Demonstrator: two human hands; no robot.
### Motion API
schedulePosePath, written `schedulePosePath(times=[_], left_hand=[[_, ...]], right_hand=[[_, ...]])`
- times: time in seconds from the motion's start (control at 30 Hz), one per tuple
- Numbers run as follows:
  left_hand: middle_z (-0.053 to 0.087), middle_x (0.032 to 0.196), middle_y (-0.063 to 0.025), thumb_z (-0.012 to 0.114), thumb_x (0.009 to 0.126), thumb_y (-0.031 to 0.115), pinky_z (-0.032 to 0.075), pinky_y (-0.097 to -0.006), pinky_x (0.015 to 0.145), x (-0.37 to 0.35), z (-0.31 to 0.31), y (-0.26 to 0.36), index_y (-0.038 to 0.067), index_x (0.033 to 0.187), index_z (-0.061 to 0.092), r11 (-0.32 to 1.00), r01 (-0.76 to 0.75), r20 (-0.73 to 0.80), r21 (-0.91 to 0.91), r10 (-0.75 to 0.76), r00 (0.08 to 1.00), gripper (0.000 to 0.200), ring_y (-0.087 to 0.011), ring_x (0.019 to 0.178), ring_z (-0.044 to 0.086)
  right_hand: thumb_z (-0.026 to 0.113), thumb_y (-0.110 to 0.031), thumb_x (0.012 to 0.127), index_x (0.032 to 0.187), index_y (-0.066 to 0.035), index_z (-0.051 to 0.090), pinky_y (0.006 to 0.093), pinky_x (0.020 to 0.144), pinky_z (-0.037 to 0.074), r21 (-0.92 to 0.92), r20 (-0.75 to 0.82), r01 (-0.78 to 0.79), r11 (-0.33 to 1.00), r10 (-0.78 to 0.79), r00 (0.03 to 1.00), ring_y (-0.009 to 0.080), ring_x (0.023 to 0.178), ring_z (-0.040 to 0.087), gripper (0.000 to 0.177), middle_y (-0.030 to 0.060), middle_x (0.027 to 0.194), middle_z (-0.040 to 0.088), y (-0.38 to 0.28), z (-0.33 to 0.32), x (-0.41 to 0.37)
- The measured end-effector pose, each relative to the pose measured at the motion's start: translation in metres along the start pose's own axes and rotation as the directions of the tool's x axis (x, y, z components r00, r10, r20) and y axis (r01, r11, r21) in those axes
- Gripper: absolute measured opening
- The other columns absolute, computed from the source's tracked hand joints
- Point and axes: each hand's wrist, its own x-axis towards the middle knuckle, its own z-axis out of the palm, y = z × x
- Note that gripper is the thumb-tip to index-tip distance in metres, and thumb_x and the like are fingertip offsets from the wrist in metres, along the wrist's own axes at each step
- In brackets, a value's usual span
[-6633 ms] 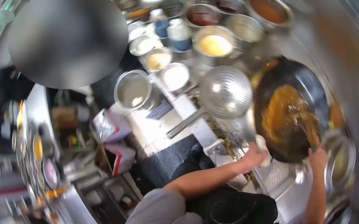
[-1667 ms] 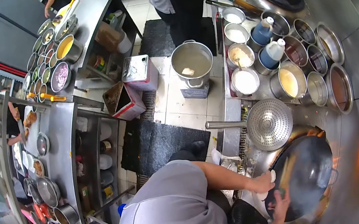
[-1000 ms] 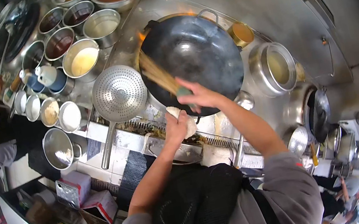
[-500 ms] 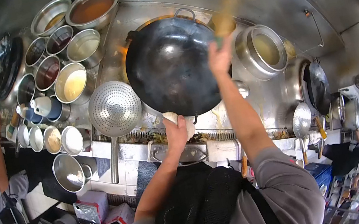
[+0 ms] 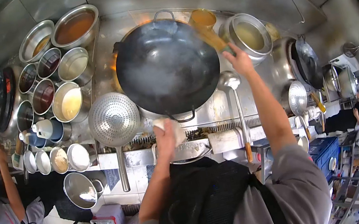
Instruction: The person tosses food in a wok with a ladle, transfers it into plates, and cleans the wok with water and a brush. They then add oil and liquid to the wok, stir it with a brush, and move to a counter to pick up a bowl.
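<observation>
A large black wok [image 5: 167, 71] sits on the stove, steam rising off its inner surface. My right hand [image 5: 239, 59] grips a tan wok brush [image 5: 210, 37] with a green band; motion blurs the brush, which slants over the wok's right rim. Folded in my left hand [image 5: 165, 138] is a pale cloth [image 5: 176, 131], just below the wok's near loop handle [image 5: 183, 117]. A metal ladle [image 5: 239, 106] lies to the right of the wok, its wooden handle toward me. Behind the brush stands a yellowish container [image 5: 203, 18].
A perforated strainer [image 5: 114, 118] rests left of the wok. Further left are several pots of sauces and liquids, among them a pale yellow one [image 5: 68, 102]. A steel pot [image 5: 250, 35] stands at the right. Another person's arm [image 5: 8, 175] shows at far left.
The brush has come down from behind the wok to its right rim. My left hand and the cloth have drawn back from the wok's near edge. The whole view has shifted slightly.
</observation>
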Motion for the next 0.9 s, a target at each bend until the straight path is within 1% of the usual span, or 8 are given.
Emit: schedulePosePath(times=[0.1, 0.2, 0.33, 0.4, 0.53, 0.67, 0.8, 0.9], left_hand=[[0.054, 0.120, -0.0125, 0.060, 0.097, 0.027, 0.048, -0.0344, 0.091, -0.010, -0.059, -0.012, 0.001, 0.135, 0.039, 0.990, -0.093, -0.015, -0.111, 0.091, 0.996, 0.051, -0.0194, 0.107, 0.055], [0.054, 0.121, -0.0119, 0.062, 0.092, 0.013, 0.049, -0.0351, 0.090, -0.038, -0.112, 0.006, 0.001, 0.133, 0.039, 0.982, -0.188, 0.056, 0.017, 0.187, 0.981, 0.048, -0.0205, 0.108, 0.056], [0.060, 0.110, -0.0130, 0.068, 0.086, 0.011, 0.049, -0.0342, 0.088, -0.036, -0.160, -0.001, -0.004, 0.131, 0.041, 0.928, -0.177, 0.037, 0.328, 0.175, 0.984, 0.055, -0.0212, 0.099, 0.060], [0.062, 0.108, -0.0132, 0.071, 0.083, 0.011, 0.049, -0.0344, 0.088, -0.036, -0.169, -0.005, -0.004, 0.126, 0.047, 0.868, -0.141, 0.144, 0.477, 0.081, 0.986, 0.052, -0.0217, 0.100, 0.060], [0.063, 0.110, -0.0152, 0.073, 0.082, 0.018, 0.048, -0.0393, 0.087, -0.015, -0.180, -0.046, -0.002, 0.120, 0.054, 0.451, -0.299, 0.138, 0.841, 0.355, 0.925, 0.047, -0.0277, 0.101, 0.061], [0.062, 0.107, -0.0203, 0.077, 0.078, 0.020, 0.048, -0.0427, 0.083, -0.012, -0.171, -0.076, -0.003, 0.123, 0.053, 0.587, -0.446, -0.067, 0.675, 0.651, 0.756, 0.056, -0.0358, 0.093, 0.061], [0.058, 0.115, -0.0256, 0.075, 0.082, 0.023, 0.044, -0.0464, 0.094, -0.038, -0.155, -0.080, -0.007, 0.133, 0.044, 0.427, -0.245, -0.153, 0.871, 0.708, 0.689, 0.067, -0.0411, 0.106, 0.056], [0.056, 0.118, -0.0272, 0.074, 0.083, 0.023, 0.040, -0.0491, 0.098, -0.064, -0.151, -0.110, -0.007, 0.134, 0.041, 0.450, -0.158, -0.291, 0.879, 0.769, 0.570, 0.068, -0.0431, 0.111, 0.052]], right_hand=[[0.073, -0.023, 0.086, 0.147, -0.001, 0.036, 0.0376, 0.084, 0.051, 0.619, -0.219, 0.010, 0.785, 0.160, 0.962, 0.0216, 0.090, 0.064, 0.074, 0.0147, 0.106, 0.067, -0.008, -0.017, -0.079], [0.071, -0.012, 0.086, 0.146, 0.004, 0.033, 0.0407, 0.096, 0.046, 0.433, -0.346, 0.150, 0.889, 0.010, 0.938, 0.0313, 0.106, 0.059, 0.072, 0.0210, 0.124, 0.058, 0.021, 0.000, -0.169], [0.070, -0.020, 0.085, 0.147, 0.006, 0.025, 0.0456, 0.102, 0.041, 0.235, -0.142, -0.077, 0.969, 0.113, 0.983, 0.0455, 0.122, 0.051, 0.081, 0.0358, 0.133, 0.047, 0.077, 0.086, -0.294], [0.067, -0.023, 0.083, 0.149, -0.003, 0.027, 0.0469, 0.083, 0.052, 0.047, 0.336, -0.397, 0.917, 0.360, 0.870, 0.0451, 0.090, 0.067, 0.080, 0.0313, 0.098, 0.066, 0.045, 0.063, -0.309], [0.064, -0.025, 0.084, 0.147, -0.005, 0.032, 0.0451, 0.066, 0.054, 0.217, 0.254, -0.376, 0.901, 0.320, 0.913, 0.0369, 0.068, 0.069, 0.073, 0.0230, 0.078, 0.068, 0.053, 0.076, -0.291], [0.063, -0.030, 0.089, 0.149, -0.010, 0.030, 0.0336, 0.041, 0.049, 0.337, 0.367, -0.436, 0.834, 0.310, 0.877, 0.0217, 0.052, 0.066, 0.071, 0.0164, 0.073, 0.066, 0.060, 0.091, -0.273], [0.057, -0.046, 0.090, 0.147, -0.005, 0.031, 0.0489, 0.077, 0.054, -0.011, 0.357, 0.020, 1.000, -0.015, 0.934, 0.0436, 0.086, 0.068, 0.075, 0.0294, 0.091, 0.068, 0.096, 0.117, -0.269], [0.056, -0.054, 0.089, 0.145, -0.004, 0.036, 0.0514, 0.092, 0.047, 0.060, 0.480, -0.022, 0.998, -0.010, 0.877, 0.0507, 0.103, 0.060, 0.078, 0.0337, 0.107, 0.064, 0.118, 0.105, -0.242]])
